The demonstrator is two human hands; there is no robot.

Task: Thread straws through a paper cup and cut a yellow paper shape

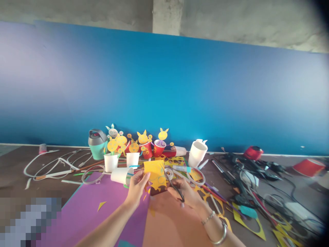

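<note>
A piece of yellow paper [153,168] with drawn outlines and a ragged lower edge is pinched by its left side in my left hand [138,185]. My right hand [183,192] grips dark-handled scissors [171,181], whose blades point up and left beside the paper's right edge. Whether the blades touch the paper, I cannot tell. Beneath my hands lie a purple sheet [110,209] and an orange-brown sheet [172,219]. On the purple one rests a small yellow scrap [101,205]. A white paper cup [120,175] lies on its side left of my left hand.
Upright cups holding yellow paper animal figures [143,137] line the blue panel [164,85]. A teal bottle [98,145] and stacked white cups [197,153] flank them. Tangled cables [257,178], yellow offcuts [250,224] and a red cup [308,167] occupy the right side.
</note>
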